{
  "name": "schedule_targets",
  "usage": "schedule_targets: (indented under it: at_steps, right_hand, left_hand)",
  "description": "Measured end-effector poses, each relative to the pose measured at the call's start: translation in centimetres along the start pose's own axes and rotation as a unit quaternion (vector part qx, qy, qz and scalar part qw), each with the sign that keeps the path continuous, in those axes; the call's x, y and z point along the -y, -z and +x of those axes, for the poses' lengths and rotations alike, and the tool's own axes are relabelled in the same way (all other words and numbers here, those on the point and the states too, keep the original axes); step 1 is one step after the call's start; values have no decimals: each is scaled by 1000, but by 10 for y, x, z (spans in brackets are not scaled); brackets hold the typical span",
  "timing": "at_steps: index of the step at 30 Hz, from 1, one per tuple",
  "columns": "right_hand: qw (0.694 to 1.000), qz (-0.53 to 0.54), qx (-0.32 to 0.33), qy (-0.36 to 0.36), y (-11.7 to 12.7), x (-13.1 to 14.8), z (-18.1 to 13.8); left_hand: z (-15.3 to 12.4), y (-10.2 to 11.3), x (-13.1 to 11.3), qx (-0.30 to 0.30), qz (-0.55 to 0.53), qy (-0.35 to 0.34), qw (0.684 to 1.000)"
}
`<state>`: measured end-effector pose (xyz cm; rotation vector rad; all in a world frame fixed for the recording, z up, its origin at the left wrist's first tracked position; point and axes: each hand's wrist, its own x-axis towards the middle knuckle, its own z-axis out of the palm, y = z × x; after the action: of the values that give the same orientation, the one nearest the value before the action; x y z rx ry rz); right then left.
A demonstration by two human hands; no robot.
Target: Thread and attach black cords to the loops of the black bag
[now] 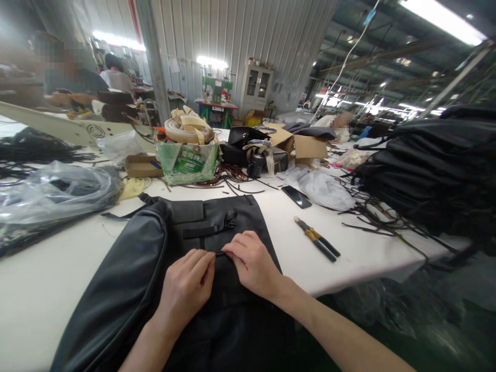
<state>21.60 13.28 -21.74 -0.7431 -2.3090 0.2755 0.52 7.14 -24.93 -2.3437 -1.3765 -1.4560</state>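
A black leather-like bag [127, 258] lies on the white table, with its rounded side to the left and a strap with a buckle [228, 221] on its upper part. Over the middle of it, my left hand [189, 281] is closed in a pinch on a thin black strap [220, 253]. My right hand [250, 261] pinches the same strap a short way to the right, fingertips pressed together. Between the two hands only a short piece of the strap shows; the rest is hidden by the fingers or blends into the bag.
Pliers [315, 238] and a phone [296, 197] lie on the table [287, 227] to the right. A green box [188, 163] with rolled tape stands behind the bag. Black bags [422, 165] are piled at right, plastic bags [77, 186] at left. Other people sit farther off.
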Motion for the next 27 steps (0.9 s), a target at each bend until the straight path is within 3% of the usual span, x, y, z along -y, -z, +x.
schedule_targets:
  at_steps: [7,10,12,14,17,20,22,24,26,27]
  right_hand:
    - [995,-94,28,23,6,2,-3]
    - [994,-112,-8,5,23,-8,-4]
    - [988,-137,-60,-47,40,-29,-4]
    - [965,-198,-84,-152,57,-61,-2]
    - [910,-283,-30,-303,74,-111,-1]
    - [895,-290,13,-339,78,-132,-1]
    - [896,-293,7,-334,75,-118,2]
    - [922,-265,-45,-280,68,-84,6]
    - [973,-163,-80,-144,59,-40,11]
    - [993,-99,-28,-64,53,-19,13]
  left_hand:
    - [0,0,-2,-25,-68,58,996]
    - [-3,1,-2,-56,-79,110,989]
    - [-3,0,-2,-42,-85,122,988]
    - [-4,-2,-1,-9,-80,115,990]
    - [-3,-4,-2,27,-72,110,991]
    - [-3,-2,-2,32,-88,125,988]
    - [-2,-1,-3,31,-96,138,985]
    - [-2,-1,-3,35,-101,146,983]
    - [-1,-1,-3,37,-106,144,983]
    - [-1,-1,-4,36,-108,141,984]
